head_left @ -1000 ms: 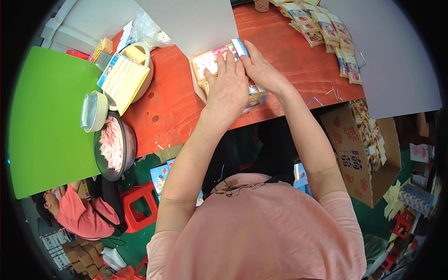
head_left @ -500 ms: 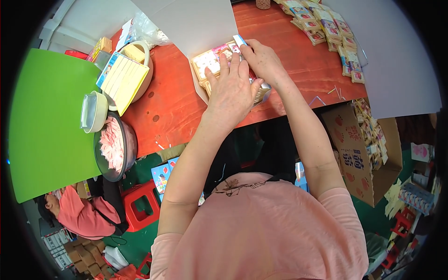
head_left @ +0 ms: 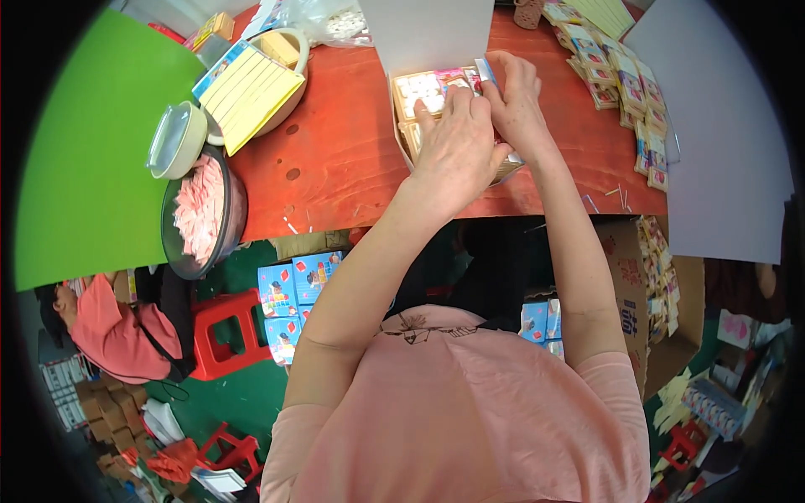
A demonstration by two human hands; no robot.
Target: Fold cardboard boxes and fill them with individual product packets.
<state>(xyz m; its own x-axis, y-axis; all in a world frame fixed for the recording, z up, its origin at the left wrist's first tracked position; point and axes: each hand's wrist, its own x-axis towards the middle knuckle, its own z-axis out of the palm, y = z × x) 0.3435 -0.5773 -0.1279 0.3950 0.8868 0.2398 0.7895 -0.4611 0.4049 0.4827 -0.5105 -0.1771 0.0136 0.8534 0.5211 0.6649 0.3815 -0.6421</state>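
A white carton stands on the red table with its tall lid raised at the far side. Inside it are rows of small cream-framed packs with white and pink faces. My left hand lies palm down over these packs, fingers bent onto them and spread a little, its thumb toward the right wall. At the carton's right side my right hand is closed around the upper edge, thumb on the inner side and fingers outside. Both hands hide part of the contents, including whatever lies under the left fingertips.
Packs are heaped at the table's far right. A dark bowl of pink pieces, a pale tub and a basket under yellow-striped card stand left. Below are a brown carton, a red stool and another person.
The view has shifted, so table and carton appear further right. My left fingers, flatter before, are now more bent over the packs. My right hand remains at the carton's right edge.
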